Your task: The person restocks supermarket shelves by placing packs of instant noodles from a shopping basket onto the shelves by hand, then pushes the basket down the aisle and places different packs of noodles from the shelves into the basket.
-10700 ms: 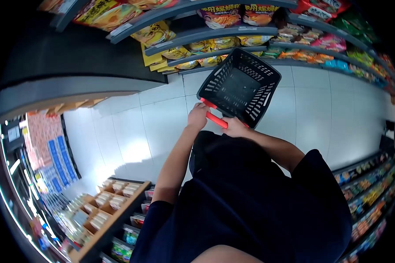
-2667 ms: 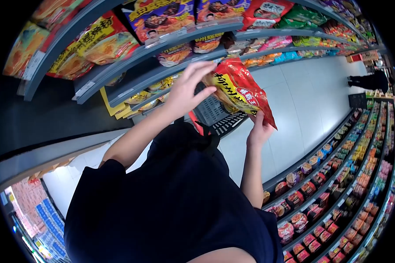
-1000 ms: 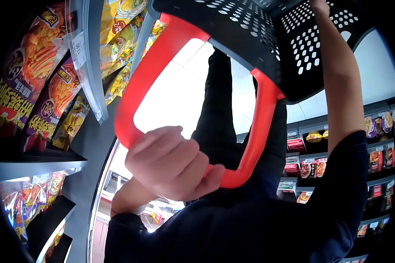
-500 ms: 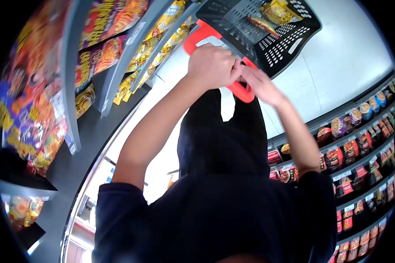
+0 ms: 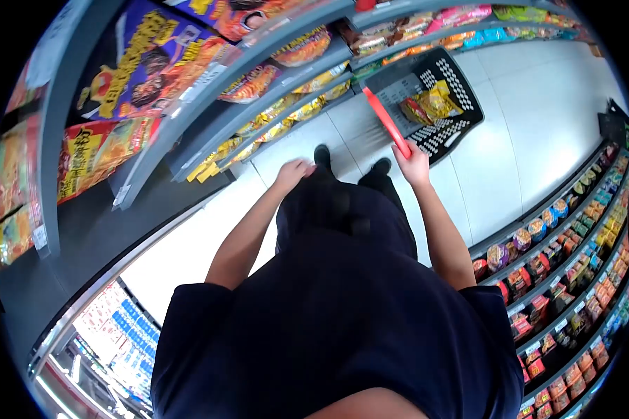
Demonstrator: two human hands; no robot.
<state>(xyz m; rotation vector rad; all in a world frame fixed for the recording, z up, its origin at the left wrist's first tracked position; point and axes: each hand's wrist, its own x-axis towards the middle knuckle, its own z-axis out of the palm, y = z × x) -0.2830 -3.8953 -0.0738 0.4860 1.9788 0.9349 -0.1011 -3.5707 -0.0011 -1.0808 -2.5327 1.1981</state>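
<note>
My right hand (image 5: 415,165) is closed round the lower end of a red handle (image 5: 387,121). The handle belongs to a black shopping basket (image 5: 470,91) with perforated walls. Inside the basket lie a yellow packet (image 5: 440,102) and a red-and-yellow packet (image 5: 414,110). My left hand (image 5: 296,172) hangs beside my left thigh, off the handle, its fingers loosely apart and slightly blurred. I see nothing in it.
On the left, shelves (image 5: 210,91) hold large noodle packs (image 5: 136,63) and yellow packets (image 5: 258,126). Cup and packet noodles fill the shelving (image 5: 559,279) on the right. My shoes (image 5: 322,156) stand on pale floor tiles (image 5: 503,153) behind the basket.
My left hand has let go of the handle and moved down to my side. My right hand now grips the handle alone. The view has turned, and the basket appears farther from my body.
</note>
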